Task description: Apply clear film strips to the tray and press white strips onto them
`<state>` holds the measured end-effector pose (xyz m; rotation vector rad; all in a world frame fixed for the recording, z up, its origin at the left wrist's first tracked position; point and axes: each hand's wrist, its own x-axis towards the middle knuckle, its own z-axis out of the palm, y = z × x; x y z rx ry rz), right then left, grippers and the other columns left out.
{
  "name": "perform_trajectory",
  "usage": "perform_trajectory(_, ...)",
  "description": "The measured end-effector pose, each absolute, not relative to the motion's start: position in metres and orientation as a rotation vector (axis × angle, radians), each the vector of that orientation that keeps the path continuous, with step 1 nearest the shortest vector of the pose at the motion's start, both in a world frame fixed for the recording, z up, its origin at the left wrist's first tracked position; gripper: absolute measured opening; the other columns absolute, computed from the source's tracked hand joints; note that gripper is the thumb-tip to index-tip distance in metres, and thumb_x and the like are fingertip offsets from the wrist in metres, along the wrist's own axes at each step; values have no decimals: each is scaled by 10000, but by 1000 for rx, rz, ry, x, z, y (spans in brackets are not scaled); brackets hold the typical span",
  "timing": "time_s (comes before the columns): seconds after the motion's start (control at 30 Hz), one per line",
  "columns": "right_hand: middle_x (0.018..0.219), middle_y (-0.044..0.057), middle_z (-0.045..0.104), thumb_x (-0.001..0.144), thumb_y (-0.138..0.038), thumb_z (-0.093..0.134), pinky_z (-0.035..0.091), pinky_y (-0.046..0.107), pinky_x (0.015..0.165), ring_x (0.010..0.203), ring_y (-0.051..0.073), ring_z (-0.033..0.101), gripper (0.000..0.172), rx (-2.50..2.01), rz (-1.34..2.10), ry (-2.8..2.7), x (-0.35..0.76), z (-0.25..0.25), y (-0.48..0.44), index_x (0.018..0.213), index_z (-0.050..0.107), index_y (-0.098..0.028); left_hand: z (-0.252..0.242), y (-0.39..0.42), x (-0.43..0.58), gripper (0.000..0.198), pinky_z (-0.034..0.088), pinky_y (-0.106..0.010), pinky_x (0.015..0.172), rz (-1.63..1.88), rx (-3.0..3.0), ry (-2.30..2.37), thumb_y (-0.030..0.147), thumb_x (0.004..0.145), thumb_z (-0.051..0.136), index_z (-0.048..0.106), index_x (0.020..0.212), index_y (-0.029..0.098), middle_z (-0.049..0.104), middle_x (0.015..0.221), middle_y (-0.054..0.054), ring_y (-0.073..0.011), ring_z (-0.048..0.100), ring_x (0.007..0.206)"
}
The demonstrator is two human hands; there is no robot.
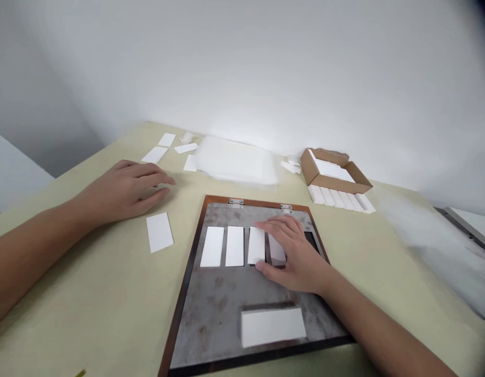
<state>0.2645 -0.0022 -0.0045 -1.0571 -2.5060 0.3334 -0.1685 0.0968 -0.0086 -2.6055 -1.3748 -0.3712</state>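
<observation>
A metal-faced board (211,314) with a brown rim and slots lies in front of me. White cards (212,246) sit in its slots. My right hand (291,251) reaches over the board, its fingertips at the far end and its thumb at the near end of a white card (256,246) in the third slot. Another card lies partly under that hand. A white stack of cards (273,325) rests on the board's near part. My left hand (136,188) hovers over the table with fingers apart, holding nothing; a loose white card (159,232) lies just below it.
At the back right stands an open cardboard box (336,183) of white cards, with a row of white stacks (341,199) before it. Several loose cards (155,154) lie at the back left, near a blurred white sheet (238,159). A wall (242,78) closes off the back.
</observation>
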Motion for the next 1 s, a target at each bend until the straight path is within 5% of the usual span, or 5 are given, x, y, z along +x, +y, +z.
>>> perform_trajectory(0.57, 1404, 77, 668, 892, -357, 693, 214, 583, 1250, 1352, 331, 513, 662, -994, 281, -2557, 265, -3, -2, 1508, 471, -258, -2, 93, -165, 394, 320, -396, 1116, -364, -2612, -1387, 375, 1059, 420, 705, 1262, 194, 684, 1278, -72, -220, 616, 1143)
perform_trajectory(0.87, 1451, 108, 604, 885, -301, 675, 302, 585, 1210, 1365, 338, 498, 631, -988, 302, -2485, 267, -1, -2, 1488, 492, -267, 16, 82, -152, 359, 389, -408, 1083, -519, -2642, -1351, 381, 1062, 447, 722, 1187, 187, 717, 1228, -100, -248, 645, 1139)
perform_trajectory(1.0, 1417, 103, 610, 884, -257, 673, 353, 574, 1175, 1345, 333, 495, 625, -1003, 367, -2419, 267, -2, -2, 1484, 498, -276, 33, 46, -106, 356, 462, -348, 1042, -482, -2795, -1170, 486, 1058, 509, 655, 1345, 332, 723, 1307, -21, -225, 649, 1194)
